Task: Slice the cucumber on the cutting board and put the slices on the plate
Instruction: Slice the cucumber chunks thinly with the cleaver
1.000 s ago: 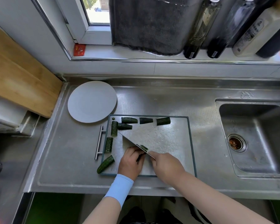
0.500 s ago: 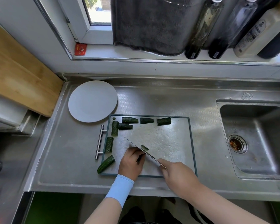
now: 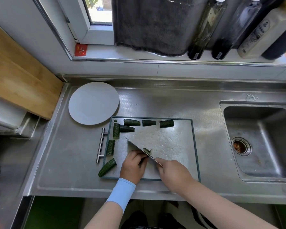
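A steel cutting board (image 3: 172, 142) with a dark green rim lies on the counter. Several dark green cucumber chunks (image 3: 131, 122) line its far and left edges. My right hand (image 3: 173, 176) grips the handle of a broad knife (image 3: 135, 147), whose blade stands on edge across the board's near left part. My left hand (image 3: 133, 166) is curled on a cucumber piece (image 3: 147, 151) right against the blade; most of that piece is hidden. A bare white plate (image 3: 93, 103) sits just beyond the board's far left corner.
A sink (image 3: 261, 142) lies to the right. A wooden board (image 3: 18, 76) leans at the left. Bottles (image 3: 203, 27) and a dark towel (image 3: 149, 23) line the window sill behind. The board's bar handle (image 3: 101, 144) sticks out on its left side.
The knife drew back toward me half a second ago, then came forward and left again; the blade stands against the piece under my left fingers. The other chunks have not moved.
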`<state>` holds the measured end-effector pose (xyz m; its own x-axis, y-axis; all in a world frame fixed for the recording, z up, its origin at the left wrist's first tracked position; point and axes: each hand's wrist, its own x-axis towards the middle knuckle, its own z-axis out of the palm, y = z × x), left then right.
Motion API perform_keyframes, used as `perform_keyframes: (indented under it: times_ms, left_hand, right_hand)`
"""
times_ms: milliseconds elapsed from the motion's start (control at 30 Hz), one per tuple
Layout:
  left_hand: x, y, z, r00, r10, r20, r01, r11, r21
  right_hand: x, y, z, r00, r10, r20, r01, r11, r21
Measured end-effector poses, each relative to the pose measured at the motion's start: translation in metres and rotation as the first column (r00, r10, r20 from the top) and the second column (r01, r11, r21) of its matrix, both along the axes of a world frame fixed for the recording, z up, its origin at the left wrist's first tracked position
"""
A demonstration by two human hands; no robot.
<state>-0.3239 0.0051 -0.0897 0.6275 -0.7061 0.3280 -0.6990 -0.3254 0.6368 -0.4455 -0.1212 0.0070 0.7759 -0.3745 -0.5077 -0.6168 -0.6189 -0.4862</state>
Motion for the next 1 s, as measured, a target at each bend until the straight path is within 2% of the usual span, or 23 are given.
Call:
perform_keyframes:
  times_ms: [200,433,733,1000]
  left_hand:
    - [0.001,0.002,-0.002,1.0,-0.029,0.01,0.029,0.999,-0.014]
    - [-0.001,0.0,-0.001,1.0,0.012,0.007,-0.012,1.0,0.002]
    - [0.0,0.001,-0.003,0.999,0.03,-0.03,-0.029,1.0,0.012]
    - [0.0,0.001,-0.003,0.999,0.023,-0.036,-0.023,1.0,-0.008]
  right_hand:
    - [0.021,0.001,-0.003,1.0,0.015,0.024,-0.014,1.0,-0.022]
    - [0.004,0.002,0.003,0.998,0.033,0.046,-0.031,0.999,-0.038]
    - [-0.031,-0.003,0.016,0.999,0.038,-0.014,-0.039,0.997,-0.06]
    - [-0.023,-0.001,0.011,0.999,0.029,-0.021,-0.03,0.998,-0.053]
